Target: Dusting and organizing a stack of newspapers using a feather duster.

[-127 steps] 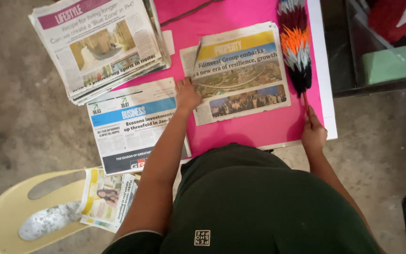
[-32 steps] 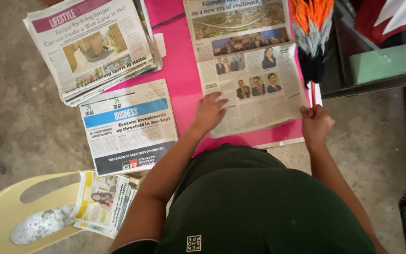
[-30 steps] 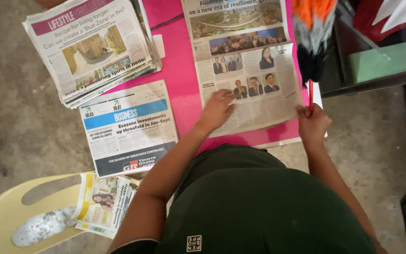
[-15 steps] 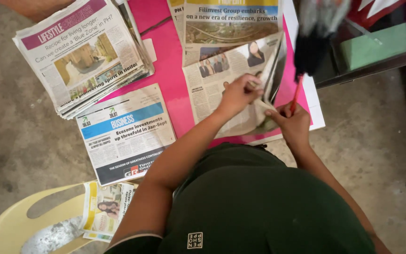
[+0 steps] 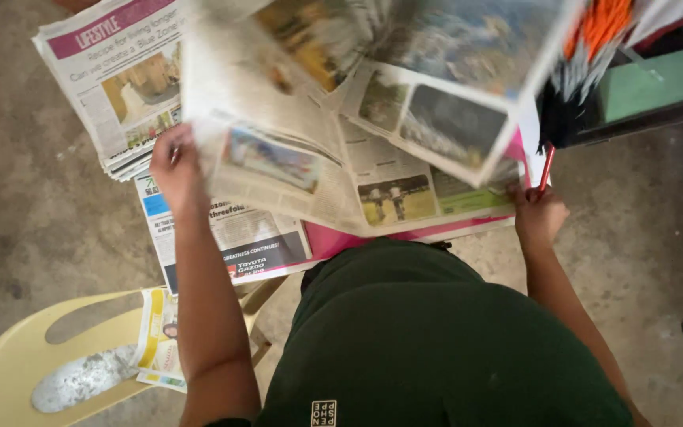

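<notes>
Spreading newspaper between both grips

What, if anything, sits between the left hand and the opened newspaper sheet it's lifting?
Nothing visible. The left hand grips the left edge of the opened newspaper sheet directly, fingers on the paper. The folded newspaper stack lies behind and below it, not between.

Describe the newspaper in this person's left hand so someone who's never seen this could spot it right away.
Start at the pink table in front of the person in the green shirt. Above it, the left hand lifts an opened newspaper, its pages spread in the air and blurred. The stacked newspapers at the far left and the folded paper beneath lie flat and closed; this one is open and raised.
</notes>
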